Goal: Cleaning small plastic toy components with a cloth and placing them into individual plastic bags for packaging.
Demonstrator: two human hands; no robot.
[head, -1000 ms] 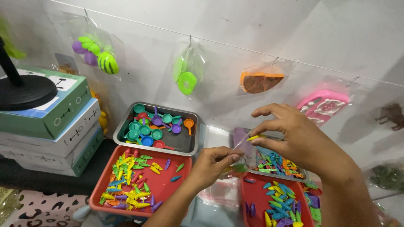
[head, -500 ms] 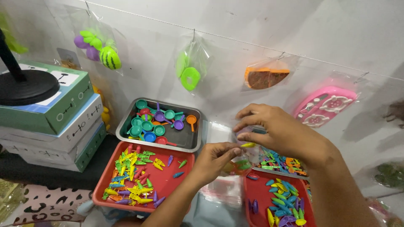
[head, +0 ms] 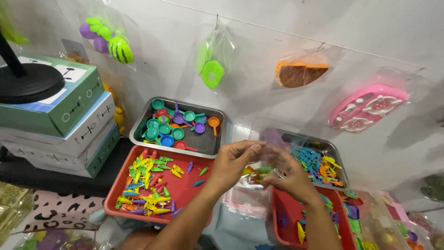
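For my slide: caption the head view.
Both hands hold a clear plastic bag above trays of small colourful toy pieces.

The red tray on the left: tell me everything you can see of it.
The red tray is a shallow rectangular dish, plastic by its look, with a raised rim. It lies flat below the metal tray, their edges close. Small toy pieces in yellow, green, purple and pink crowd its left half; its right is mostly bare. The left hand hovers over its right edge.

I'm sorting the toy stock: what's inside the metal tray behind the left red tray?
The metal tray holds small plastic toy pans, mostly teal, with some purple, red, blue and one orange. Its right part is bare. The pans overlap, so anything beneath them is hidden.
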